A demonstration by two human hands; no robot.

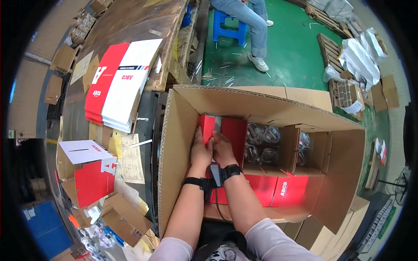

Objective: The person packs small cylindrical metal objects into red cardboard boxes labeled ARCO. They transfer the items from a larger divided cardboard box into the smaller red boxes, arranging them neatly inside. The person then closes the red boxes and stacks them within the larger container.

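Note:
A large open cardboard carton (261, 98) stands in front of me. In its far left corner sits a red box (209, 121) with a grey-white strip, beside another red panel (235, 132). My left hand (201, 152) grips the box along the carton's left wall, fingers pointing away from me. My right hand (223, 150) is close beside it, its bent fingers on the same box; the fingertips are partly hidden. To the right, cardboard dividers (288, 148) hold several clear-wrapped items (263, 135). More red boxes (291, 191) line the near side.
On the left table (150, 13) lies a stack of flat red-and-white boxes (117, 82). Nearer are an opened red-and-white box (96, 182) and a small cardboard box (126, 219). A person in jeans (259, 35) sits beyond, by a blue stool (229, 29). Pallets (329, 52) stand far right.

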